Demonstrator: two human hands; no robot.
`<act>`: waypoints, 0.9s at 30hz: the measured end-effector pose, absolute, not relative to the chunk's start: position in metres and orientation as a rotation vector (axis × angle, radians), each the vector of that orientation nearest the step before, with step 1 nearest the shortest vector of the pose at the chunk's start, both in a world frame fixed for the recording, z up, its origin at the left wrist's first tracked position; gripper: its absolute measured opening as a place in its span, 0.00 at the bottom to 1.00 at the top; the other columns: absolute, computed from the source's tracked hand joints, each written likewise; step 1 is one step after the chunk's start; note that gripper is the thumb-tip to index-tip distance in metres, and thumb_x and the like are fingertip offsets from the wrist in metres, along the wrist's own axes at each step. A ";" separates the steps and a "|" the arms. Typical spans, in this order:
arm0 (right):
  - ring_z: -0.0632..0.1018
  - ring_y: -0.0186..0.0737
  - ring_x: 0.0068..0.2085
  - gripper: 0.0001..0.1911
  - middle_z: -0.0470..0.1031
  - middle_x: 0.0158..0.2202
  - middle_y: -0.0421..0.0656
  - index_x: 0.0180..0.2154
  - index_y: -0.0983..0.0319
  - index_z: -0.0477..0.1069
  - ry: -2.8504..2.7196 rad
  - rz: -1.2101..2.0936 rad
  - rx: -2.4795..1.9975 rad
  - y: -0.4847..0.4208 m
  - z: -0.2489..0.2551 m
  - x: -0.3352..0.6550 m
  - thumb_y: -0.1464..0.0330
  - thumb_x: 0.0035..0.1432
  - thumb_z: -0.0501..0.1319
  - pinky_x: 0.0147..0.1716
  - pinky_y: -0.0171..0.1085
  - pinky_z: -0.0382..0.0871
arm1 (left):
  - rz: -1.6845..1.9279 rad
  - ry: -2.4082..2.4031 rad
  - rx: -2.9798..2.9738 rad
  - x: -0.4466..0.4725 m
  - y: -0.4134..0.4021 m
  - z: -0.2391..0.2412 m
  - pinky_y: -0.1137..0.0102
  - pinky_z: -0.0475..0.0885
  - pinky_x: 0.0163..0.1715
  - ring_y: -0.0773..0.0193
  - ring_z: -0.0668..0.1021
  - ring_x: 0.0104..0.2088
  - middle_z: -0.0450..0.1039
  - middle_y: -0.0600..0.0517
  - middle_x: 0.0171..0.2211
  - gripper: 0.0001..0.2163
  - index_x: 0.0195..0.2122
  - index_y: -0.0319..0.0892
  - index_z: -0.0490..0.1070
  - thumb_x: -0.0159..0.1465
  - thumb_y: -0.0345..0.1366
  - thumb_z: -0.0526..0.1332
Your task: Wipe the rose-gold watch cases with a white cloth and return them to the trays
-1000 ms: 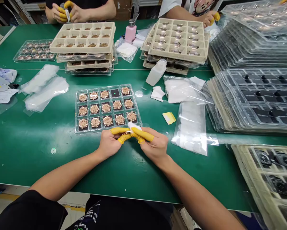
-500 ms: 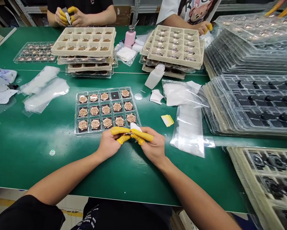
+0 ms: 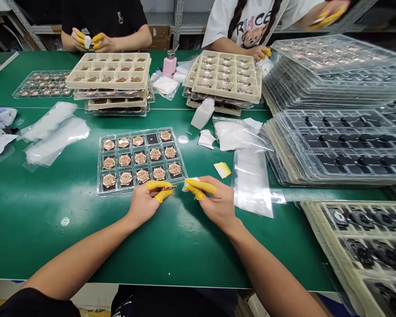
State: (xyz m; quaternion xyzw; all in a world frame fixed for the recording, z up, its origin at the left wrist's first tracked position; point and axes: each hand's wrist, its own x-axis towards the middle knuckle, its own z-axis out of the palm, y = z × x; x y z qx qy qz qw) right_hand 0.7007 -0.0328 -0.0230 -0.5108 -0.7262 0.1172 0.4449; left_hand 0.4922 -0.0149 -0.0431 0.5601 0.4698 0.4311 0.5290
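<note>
My left hand [image 3: 145, 202] pinches a small rose-gold metal piece [image 3: 168, 187], seen edge-on, between two fingers in yellow finger cots. My right hand [image 3: 216, 200], also wearing yellow cots, holds a white cloth [image 3: 189, 185] at its fingertips. A gap separates the cloth from the metal piece. Both hands sit just below the near edge of a clear plastic tray [image 3: 138, 131]. Its dark cells hold several round rose-gold pieces [image 3: 141, 176], and one cell in the top row [image 3: 152, 139] shows no piece.
Stacked beige and clear trays [image 3: 112, 75] stand on the green workbench [image 3: 52, 246], with tall clear tray stacks [image 3: 333, 149] at right. White pads lie in plastic bags [image 3: 250, 185]. A pink dispenser bottle [image 3: 169, 64] stands at the back. Two co-workers [image 3: 101, 26] sit opposite.
My hands have drawn apart, taking the white cloth off the metal piece and to the right. The whole view has shifted as my head tilted up, showing more of the co-workers.
</note>
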 end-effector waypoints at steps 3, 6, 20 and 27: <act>0.83 0.36 0.37 0.20 0.83 0.40 0.40 0.45 0.53 0.82 -1.791 0.458 -1.059 -0.033 -0.025 0.694 0.78 0.59 0.58 0.35 0.34 0.78 | 1.094 1.049 1.342 0.490 -0.012 -0.046 0.63 0.81 0.46 0.58 0.84 0.41 0.83 0.49 0.40 0.08 0.39 0.47 0.83 0.58 0.36 0.71; 0.82 0.33 0.36 0.27 0.83 0.40 0.40 0.50 0.53 0.80 -1.844 0.461 -0.962 -0.036 -0.032 0.684 0.82 0.57 0.55 0.33 0.32 0.77 | 1.108 1.039 1.589 0.487 -0.013 -0.045 0.63 0.79 0.46 0.59 0.82 0.41 0.83 0.49 0.40 0.08 0.40 0.49 0.84 0.60 0.34 0.69; 0.81 0.33 0.33 0.22 0.82 0.36 0.39 0.45 0.55 0.81 -1.793 0.283 -1.052 -0.031 -0.040 0.684 0.81 0.56 0.59 0.30 0.31 0.76 | 1.148 1.162 1.730 0.488 -0.021 -0.039 0.71 0.78 0.37 0.63 0.84 0.35 0.85 0.53 0.37 0.09 0.42 0.50 0.84 0.61 0.33 0.69; 0.82 0.34 0.34 0.19 0.83 0.36 0.40 0.45 0.54 0.82 -1.633 0.324 -1.057 -0.036 -0.039 0.676 0.79 0.58 0.62 0.32 0.32 0.78 | 1.167 1.158 1.520 0.490 -0.023 -0.042 0.68 0.81 0.41 0.60 0.85 0.37 0.84 0.50 0.37 0.07 0.39 0.45 0.84 0.59 0.36 0.72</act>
